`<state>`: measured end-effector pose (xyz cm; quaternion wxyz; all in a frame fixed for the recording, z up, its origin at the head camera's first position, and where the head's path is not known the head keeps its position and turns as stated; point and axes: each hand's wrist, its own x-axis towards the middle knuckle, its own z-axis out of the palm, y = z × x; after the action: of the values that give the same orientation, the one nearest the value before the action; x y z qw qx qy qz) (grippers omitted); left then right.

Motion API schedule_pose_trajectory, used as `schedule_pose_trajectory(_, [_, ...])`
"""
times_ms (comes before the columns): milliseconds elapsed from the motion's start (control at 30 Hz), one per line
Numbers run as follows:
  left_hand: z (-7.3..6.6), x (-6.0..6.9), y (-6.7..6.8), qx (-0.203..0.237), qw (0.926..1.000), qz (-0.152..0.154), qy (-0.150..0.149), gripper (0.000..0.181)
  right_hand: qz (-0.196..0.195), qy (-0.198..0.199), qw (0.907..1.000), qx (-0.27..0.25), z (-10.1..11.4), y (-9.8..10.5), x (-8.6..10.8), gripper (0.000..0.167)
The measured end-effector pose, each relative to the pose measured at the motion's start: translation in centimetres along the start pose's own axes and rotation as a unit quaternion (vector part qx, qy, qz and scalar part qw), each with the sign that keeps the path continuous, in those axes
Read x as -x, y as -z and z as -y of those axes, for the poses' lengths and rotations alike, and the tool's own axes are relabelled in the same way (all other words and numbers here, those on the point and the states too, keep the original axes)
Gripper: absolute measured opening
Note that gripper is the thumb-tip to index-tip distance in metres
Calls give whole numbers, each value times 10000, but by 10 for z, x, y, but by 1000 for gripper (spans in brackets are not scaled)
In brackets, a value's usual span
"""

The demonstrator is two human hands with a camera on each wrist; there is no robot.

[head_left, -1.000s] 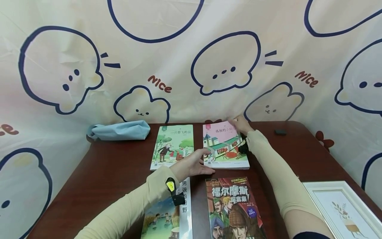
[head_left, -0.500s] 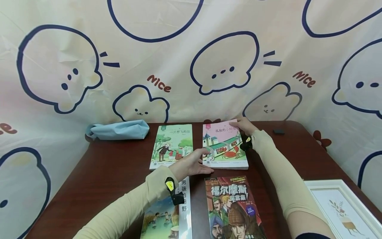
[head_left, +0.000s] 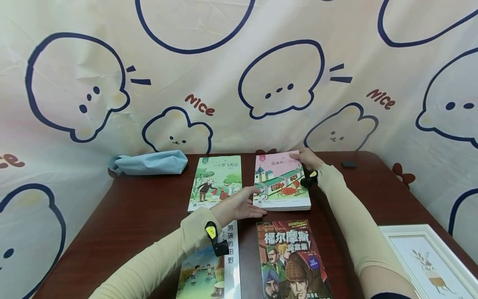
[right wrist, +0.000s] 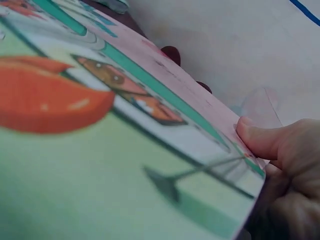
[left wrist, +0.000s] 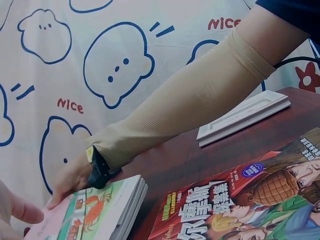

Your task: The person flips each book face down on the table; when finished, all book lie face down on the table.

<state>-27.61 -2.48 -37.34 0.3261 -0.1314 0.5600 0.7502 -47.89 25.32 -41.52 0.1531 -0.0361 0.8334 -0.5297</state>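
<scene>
Right of frame centre | right hand (head_left: 308, 158) pinches pink book (head_left: 281, 181) at upper-right corner | left hand (head_left: 239, 205) spread at left edge | even, light pressure should prevent creasing

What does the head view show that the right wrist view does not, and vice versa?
Only the head view shows the white rectangular picture frame, the small black block, the light-green paperback and the reddish-brown paperback. Only the right wrist view shows bent fingers of the right hand beneath the pink-and-green paperback. Both show that paperback, the thumb on its cover, and the pale backdrop with dark-blue outlines.
</scene>
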Motion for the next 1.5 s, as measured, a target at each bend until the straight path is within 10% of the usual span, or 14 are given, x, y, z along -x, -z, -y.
schedule_pose_trajectory(300, [7, 0, 7, -392, 9992, 121, -30, 71, -101, -573, 9979, -277, -9, -2, 7, 46])
schedule_pose_trajectory(1133, [33, 0, 13, -662, 9955, 199, -655, 48, 102, -599, 9932, -997, -11, -19, 14, 51])
schedule_pose_trajectory(1333, [26, 1, 11, -741, 9935, 113, -852, 48, 22, -719, 9910, -1130, 2, -13, 14, 54])
schedule_pose_trajectory(1500, [12, 0, 7, -757, 9911, 76, -1096, 12, -101, -623, 9878, -1426, 18, 1, 16, 54])
